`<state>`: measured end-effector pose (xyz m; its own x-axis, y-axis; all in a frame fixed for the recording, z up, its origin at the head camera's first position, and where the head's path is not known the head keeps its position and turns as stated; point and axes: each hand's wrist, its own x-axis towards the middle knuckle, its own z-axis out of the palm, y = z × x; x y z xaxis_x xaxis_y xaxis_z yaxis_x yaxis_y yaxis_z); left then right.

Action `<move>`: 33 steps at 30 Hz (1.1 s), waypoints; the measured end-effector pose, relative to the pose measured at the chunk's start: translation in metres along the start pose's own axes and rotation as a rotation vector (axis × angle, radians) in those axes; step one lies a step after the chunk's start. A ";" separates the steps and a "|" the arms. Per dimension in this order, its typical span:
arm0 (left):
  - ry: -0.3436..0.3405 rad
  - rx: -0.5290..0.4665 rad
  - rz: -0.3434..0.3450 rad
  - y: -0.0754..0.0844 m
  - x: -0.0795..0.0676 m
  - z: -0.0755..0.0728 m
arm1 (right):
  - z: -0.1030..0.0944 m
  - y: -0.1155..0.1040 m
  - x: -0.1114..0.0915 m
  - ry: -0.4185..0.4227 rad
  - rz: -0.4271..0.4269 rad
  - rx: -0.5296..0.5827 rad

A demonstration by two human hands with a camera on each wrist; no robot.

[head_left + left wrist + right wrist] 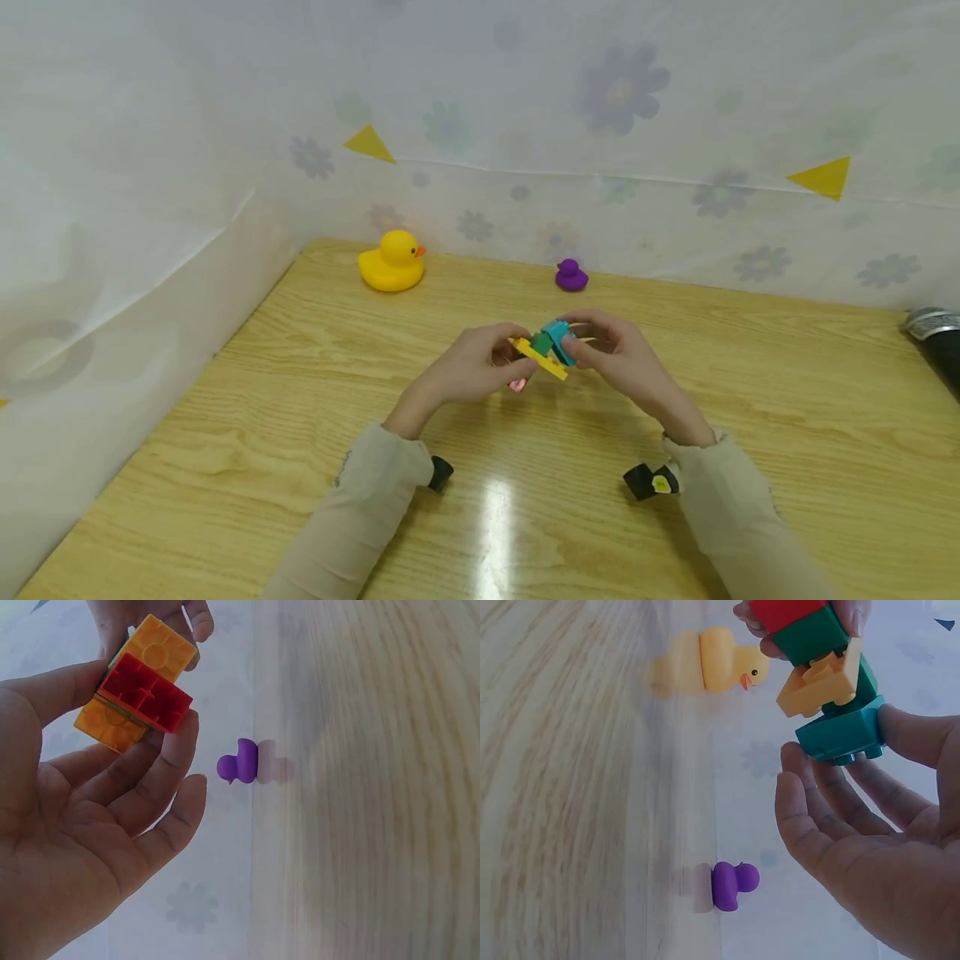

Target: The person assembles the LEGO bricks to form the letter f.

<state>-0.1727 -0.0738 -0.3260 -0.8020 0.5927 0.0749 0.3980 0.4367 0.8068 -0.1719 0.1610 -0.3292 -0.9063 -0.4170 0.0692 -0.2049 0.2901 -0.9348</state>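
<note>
Both hands hold one stack of toy building bricks above the table. My left hand (476, 364) grips its left end, around the red brick (146, 694) and a green brick (810, 636). Across the middle runs a yellow brick (551, 367), its underside showing in the left wrist view. Another green brick (541, 342) sits between the yellow piece and a teal brick (561, 335). Thumb and fingers of my right hand (622, 358) pinch that teal brick at the stack's right end. Whether the teal brick is fully pressed on, I cannot tell.
On the wooden table (300, 433), a yellow rubber duck (392, 265) stands at the back left. A small purple duck (572, 276) is at the back, beyond the hands. A microphone (937, 337) lies at the right edge. A white flowered sheet (487, 100) hangs behind.
</note>
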 end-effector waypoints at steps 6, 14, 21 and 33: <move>-0.001 -0.020 0.018 -0.001 0.000 0.001 | 0.000 0.000 0.000 -0.005 -0.001 0.022; 0.014 -0.021 0.014 -0.001 0.001 0.002 | -0.001 0.001 -0.002 0.003 0.007 0.002; 0.015 0.006 0.016 0.000 0.000 0.000 | 0.001 0.001 -0.001 0.008 -0.018 -0.035; 0.025 0.000 0.052 0.003 0.000 0.000 | -0.004 -0.005 -0.002 0.002 0.030 -0.047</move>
<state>-0.1716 -0.0724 -0.3235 -0.7913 0.5971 0.1313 0.4390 0.4056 0.8017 -0.1711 0.1642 -0.3233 -0.9131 -0.4056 0.0420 -0.1946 0.3429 -0.9190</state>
